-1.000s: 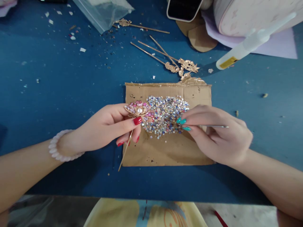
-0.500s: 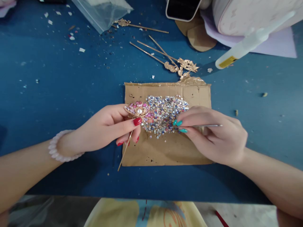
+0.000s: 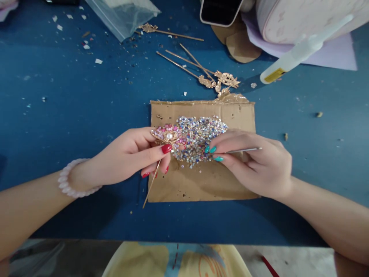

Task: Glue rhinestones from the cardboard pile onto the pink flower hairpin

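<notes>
1. nearest: a yellow patterned cloth point(image 3: 138, 261) showed below the edge of the blue table top point(image 3: 72, 107).
2. left hand point(image 3: 129, 157), white bead bracelet point(image 3: 67, 181) on its wrist, was clamped thumb-and-fingers on a gold metal hairpin point(image 3: 167, 134), just under its flower head of pink stones with a pearl centre. the stem ran down past the fingers to the table.
3. right hand point(image 3: 256, 165), teal nails, was pinched shut on a thin silver metal pick point(image 3: 243, 150). the tip was hidden behind the fingertips.
4. hands were apart, both over a flat brown cardboard sheet point(image 3: 201, 184) lying on the table.
5. a heap of small mixed-colour rhinestones point(image 3: 198, 130) sat on the sheet between the hands. the hairpin head was at its left end; couldn't tell if it touched.
6. beyond the sheet lay loose gold leaf-headed hairpins point(image 3: 227, 79), heads just beside its far edge.
7. far right: a white plastic glue bottle point(image 3: 300, 52) lay on its side, near a pale pink case point(image 3: 302, 19).
8. far edge: a clear plastic zip bag point(image 3: 123, 15) and a dark-screened phone point(image 3: 220, 11).
</notes>
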{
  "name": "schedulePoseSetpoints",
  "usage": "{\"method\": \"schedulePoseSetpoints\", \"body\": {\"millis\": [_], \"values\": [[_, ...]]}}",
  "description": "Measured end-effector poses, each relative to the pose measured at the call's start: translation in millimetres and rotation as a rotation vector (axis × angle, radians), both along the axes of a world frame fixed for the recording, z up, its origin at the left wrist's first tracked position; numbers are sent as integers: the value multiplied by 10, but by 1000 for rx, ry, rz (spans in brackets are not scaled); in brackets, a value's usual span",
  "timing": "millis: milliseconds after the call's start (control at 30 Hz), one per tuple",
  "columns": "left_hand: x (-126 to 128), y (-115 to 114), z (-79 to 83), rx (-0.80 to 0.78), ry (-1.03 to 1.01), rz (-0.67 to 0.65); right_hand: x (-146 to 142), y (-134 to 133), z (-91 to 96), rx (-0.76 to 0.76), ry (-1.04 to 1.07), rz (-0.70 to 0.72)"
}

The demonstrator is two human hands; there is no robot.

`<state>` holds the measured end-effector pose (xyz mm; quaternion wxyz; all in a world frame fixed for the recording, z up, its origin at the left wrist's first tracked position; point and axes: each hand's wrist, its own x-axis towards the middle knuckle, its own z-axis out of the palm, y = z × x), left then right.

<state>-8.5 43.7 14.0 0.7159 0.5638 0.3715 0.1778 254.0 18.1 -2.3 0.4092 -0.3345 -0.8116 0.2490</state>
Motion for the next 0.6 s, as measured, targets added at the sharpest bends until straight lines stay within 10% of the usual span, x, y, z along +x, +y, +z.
{"method": "schedulePoseSetpoints", "body": {"millis": [600], "values": [[-24,-21,-36,25,-10,3,10,-2,-3,33,-7,-61]]}}
